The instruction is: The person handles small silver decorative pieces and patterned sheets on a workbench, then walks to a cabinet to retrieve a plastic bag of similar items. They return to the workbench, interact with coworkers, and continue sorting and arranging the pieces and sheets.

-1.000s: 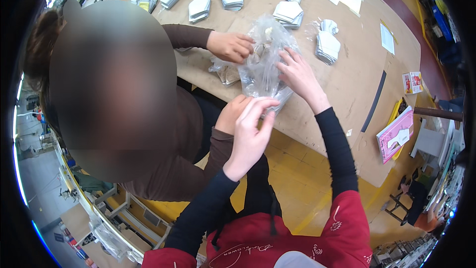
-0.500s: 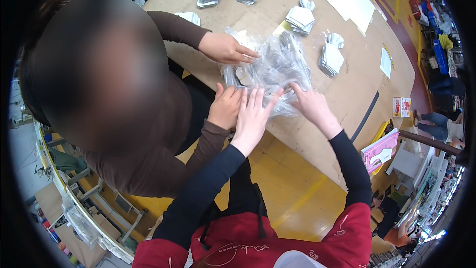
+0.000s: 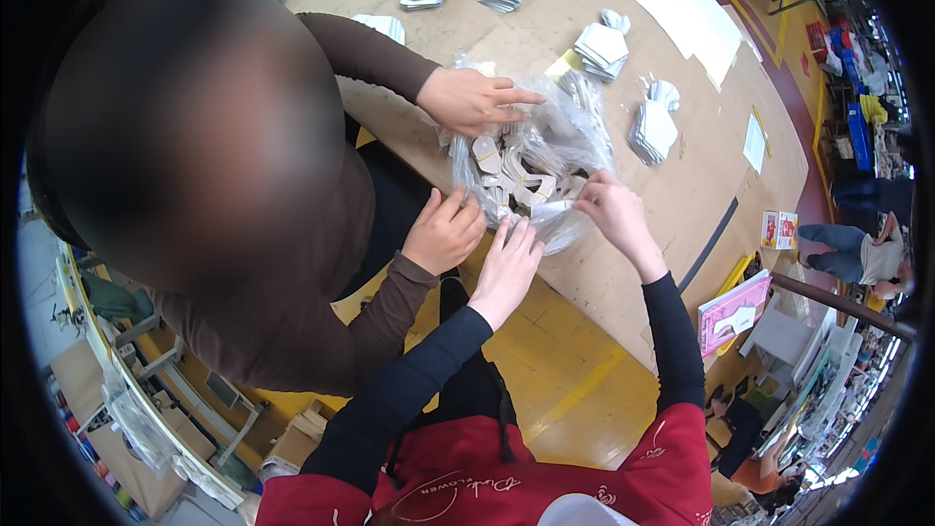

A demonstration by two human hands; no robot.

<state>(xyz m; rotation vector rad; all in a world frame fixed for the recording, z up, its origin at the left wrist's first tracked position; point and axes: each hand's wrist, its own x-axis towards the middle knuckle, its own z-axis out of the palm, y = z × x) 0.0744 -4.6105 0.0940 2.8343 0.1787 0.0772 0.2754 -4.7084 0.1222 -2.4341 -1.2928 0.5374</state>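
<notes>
A clear plastic bag point(image 3: 575, 124) lies opened at the table's near edge. Inside it are several small pale cut pieces point(image 3: 531, 187) in bundles, some with a yellowish band round them. My left hand point(image 3: 506, 271) has its fingertips bent over the bag's near rim. On the bag's right side my right hand point(image 3: 616, 217) pinches the plastic, close to a whitish flap. A co-worker's hand point(image 3: 475, 100) reaches over the far left of the bag. The co-worker's other hand point(image 3: 445, 231) rests at the bag's near left edge, beside my left hand.
Stacks of white cut pieces point(image 3: 654, 127) stand farther back on the brown table point(image 3: 701, 151). A dark strip point(image 3: 709, 245) lies along the right side. Near the table's right end are a small box point(image 3: 779, 230) and a pink folder point(image 3: 735, 312). The co-worker stands close on my left.
The bag's plastic has been spread apart, uncovering the pieces inside. My left hand has moved back toward the near rim, and the co-worker's far hand has shifted right.
</notes>
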